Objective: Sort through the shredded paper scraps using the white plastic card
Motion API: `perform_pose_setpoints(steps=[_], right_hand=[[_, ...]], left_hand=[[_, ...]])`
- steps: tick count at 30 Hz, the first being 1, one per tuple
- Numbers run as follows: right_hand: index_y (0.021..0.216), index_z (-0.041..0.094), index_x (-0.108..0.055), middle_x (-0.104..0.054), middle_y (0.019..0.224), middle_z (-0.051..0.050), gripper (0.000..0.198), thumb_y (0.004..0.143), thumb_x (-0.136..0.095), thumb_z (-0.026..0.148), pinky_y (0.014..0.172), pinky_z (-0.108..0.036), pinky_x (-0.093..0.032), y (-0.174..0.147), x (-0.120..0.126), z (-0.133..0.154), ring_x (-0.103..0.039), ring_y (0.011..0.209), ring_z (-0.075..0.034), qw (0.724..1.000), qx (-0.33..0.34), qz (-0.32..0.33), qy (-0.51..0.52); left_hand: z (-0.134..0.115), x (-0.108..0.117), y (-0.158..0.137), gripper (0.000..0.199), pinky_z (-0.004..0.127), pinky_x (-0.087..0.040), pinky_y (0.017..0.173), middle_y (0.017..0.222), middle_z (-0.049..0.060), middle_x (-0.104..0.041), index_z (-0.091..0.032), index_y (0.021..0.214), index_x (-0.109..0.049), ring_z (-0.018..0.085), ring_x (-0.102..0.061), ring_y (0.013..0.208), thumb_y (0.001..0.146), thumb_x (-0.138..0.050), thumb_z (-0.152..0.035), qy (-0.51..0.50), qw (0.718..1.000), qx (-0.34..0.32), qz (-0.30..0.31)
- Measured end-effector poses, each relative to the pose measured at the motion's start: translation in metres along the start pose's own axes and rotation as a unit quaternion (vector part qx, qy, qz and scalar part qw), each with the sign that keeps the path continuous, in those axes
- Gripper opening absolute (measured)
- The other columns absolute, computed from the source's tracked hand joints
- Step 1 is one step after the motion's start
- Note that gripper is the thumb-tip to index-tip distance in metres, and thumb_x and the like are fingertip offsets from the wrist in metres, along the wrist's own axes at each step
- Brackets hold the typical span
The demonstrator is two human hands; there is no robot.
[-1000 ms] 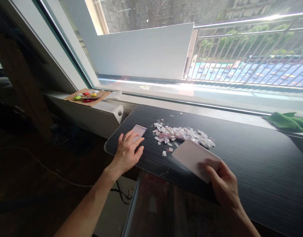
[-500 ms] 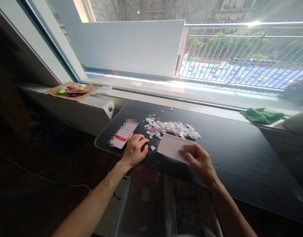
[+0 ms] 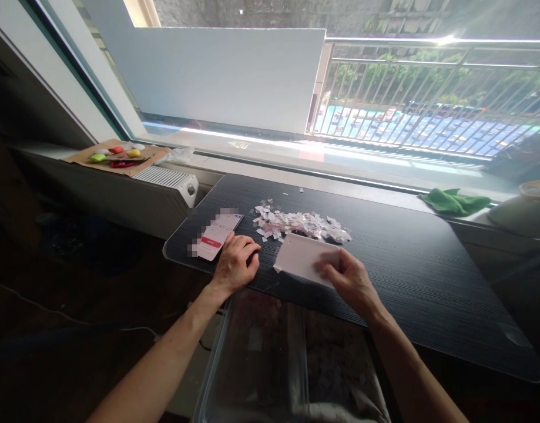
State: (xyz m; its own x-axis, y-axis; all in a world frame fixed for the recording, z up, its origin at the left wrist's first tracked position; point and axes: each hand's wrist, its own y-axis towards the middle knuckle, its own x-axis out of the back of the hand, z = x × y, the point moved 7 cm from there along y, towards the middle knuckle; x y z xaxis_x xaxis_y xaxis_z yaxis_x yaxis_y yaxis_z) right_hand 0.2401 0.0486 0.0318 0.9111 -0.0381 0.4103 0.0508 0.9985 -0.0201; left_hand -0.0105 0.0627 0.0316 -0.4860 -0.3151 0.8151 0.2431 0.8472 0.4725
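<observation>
My right hand [image 3: 349, 279] grips the right end of a thin, whitish, translucent plastic card [image 3: 302, 255], and its fingers show dimly through it. The card has a small hole near its upper left corner. A small white scrap [image 3: 277, 268] lies at its lower left corner. Just beyond its upper edge spreads a heap of small white paper-like scraps [image 3: 300, 223]. My left hand [image 3: 237, 261] rests on the dark table [image 3: 406, 264] with fingers loosely bent and thumb apart, nothing seen in them. Left of it lies a phone [image 3: 219, 235] showing a running timer.
Below the table's near edge stands a clear plastic bin [image 3: 270, 364] with scraps inside. A green cloth [image 3: 457, 201] lies on the sill at right. At left, a radiator [image 3: 168, 179] adjoins cardboard [image 3: 82, 157] holding colourful lumps. The window spans the back.
The single loose scrap, apart from the card before, now sits at the card's lower left corner. The whole view has shifted slightly. My left hand stays by the phone.
</observation>
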Motion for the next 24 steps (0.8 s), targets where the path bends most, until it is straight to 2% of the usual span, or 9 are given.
perform_pose_setpoints(steps=[6,9,11,15,18,24], right_hand=[[0.083,0.021,-0.069,-0.073,0.073,-0.002,0.024,0.069,-0.072,0.04,0.061,-0.031,-0.052,-0.037,0.078,-0.032,-0.067,0.065,-0.02,0.993,-0.1,-0.047,0.04],[0.086,0.021,-0.069,-0.074,0.076,-0.002,0.028,0.067,-0.076,0.04,0.064,-0.031,-0.053,-0.035,0.099,-0.041,-0.068,0.069,-0.02,0.987,-0.114,-0.079,0.085],[0.085,0.02,-0.07,-0.074,0.075,-0.002,0.03,0.063,-0.079,0.039,0.063,-0.031,-0.053,-0.025,0.1,-0.044,-0.067,0.067,-0.019,0.986,-0.11,-0.072,0.101],[0.08,0.019,-0.07,-0.073,0.073,-0.001,0.031,0.057,-0.081,0.037,0.062,-0.03,-0.052,-0.006,0.081,-0.045,-0.065,0.067,-0.019,0.988,-0.119,0.005,0.098],[0.074,0.018,-0.07,-0.072,0.07,0.0,0.028,0.055,-0.08,0.036,0.06,-0.028,-0.05,-0.001,0.072,-0.042,-0.063,0.065,-0.017,0.987,-0.125,0.034,0.093],[0.079,0.017,-0.072,-0.074,0.078,-0.001,0.026,0.061,-0.078,0.034,0.064,-0.027,-0.05,-0.005,0.069,-0.039,-0.064,0.069,-0.017,0.981,-0.127,0.102,0.107]], left_hand=[[-0.006,0.0,0.007,0.019,0.053,-0.035,0.112,0.093,0.006,-0.066,-0.021,0.091,-0.068,0.024,-0.061,0.094,0.083,-0.051,-0.018,0.019,0.999,0.005,0.025],[-0.013,-0.006,0.011,0.019,0.052,-0.035,0.111,0.091,0.006,-0.066,-0.021,0.087,-0.067,0.024,-0.061,0.092,0.083,-0.049,-0.017,0.034,0.998,0.003,0.046],[-0.017,-0.009,0.011,0.02,0.052,-0.037,0.109,0.092,0.007,-0.066,-0.02,0.09,-0.067,0.025,-0.06,0.093,0.083,-0.048,-0.017,0.031,0.999,0.002,0.038],[-0.018,-0.012,0.008,0.022,0.05,-0.039,0.107,0.092,0.007,-0.064,-0.021,0.093,-0.068,0.025,-0.06,0.096,0.084,-0.048,-0.02,0.021,1.0,-0.001,0.006],[-0.015,-0.012,0.007,0.021,0.049,-0.041,0.105,0.091,0.006,-0.064,-0.02,0.093,-0.068,0.025,-0.06,0.094,0.084,-0.049,-0.021,0.017,1.0,-0.01,-0.001],[-0.014,-0.012,0.008,0.023,0.048,-0.044,0.098,0.089,0.007,-0.064,-0.019,0.094,-0.069,0.025,-0.061,0.092,0.086,-0.048,-0.022,0.022,0.999,-0.023,-0.006]])
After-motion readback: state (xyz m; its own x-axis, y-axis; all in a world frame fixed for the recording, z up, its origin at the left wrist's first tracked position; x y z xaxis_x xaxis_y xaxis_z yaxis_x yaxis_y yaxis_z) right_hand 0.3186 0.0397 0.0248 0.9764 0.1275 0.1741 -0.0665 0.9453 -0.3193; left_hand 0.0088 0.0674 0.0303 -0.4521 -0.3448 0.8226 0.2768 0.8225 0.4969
